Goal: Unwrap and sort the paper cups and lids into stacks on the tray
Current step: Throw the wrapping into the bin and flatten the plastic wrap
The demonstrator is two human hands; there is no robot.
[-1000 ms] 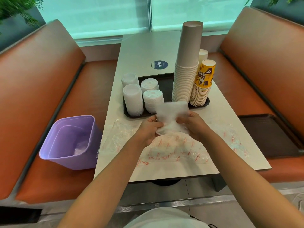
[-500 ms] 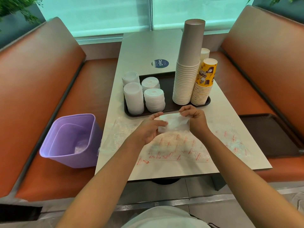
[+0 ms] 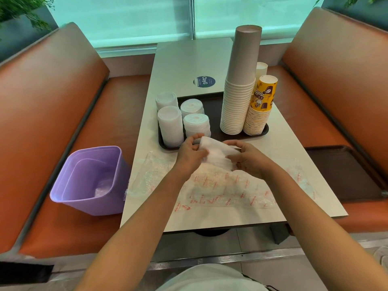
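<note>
What the white bundle (image 3: 217, 155) contains is hard to make out: it is pale, soft-edged and blurred, and could be wrapped lids or only wrapper. The near edge of the dark tray (image 3: 214, 106) is hidden behind both hands, and a small white cup (image 3: 261, 69) behind the tall grey cup stack (image 3: 240, 85) is mostly covered.

The left hand (image 3: 192, 155) has its fingers curled round the bundle's left end, thumb on top. The right hand (image 3: 248, 159) pinches the right end between thumb and bent fingers. The bundle is held just above the table (image 3: 189, 61), in front of the tray and over the clear printed plastic wrap (image 3: 220, 190).

On the tray stand four lid stacks (image 3: 170, 126) at left and the yellow cup stack (image 3: 260, 108) beside the grey one. A purple bin (image 3: 90, 179) sits on the left bench.
</note>
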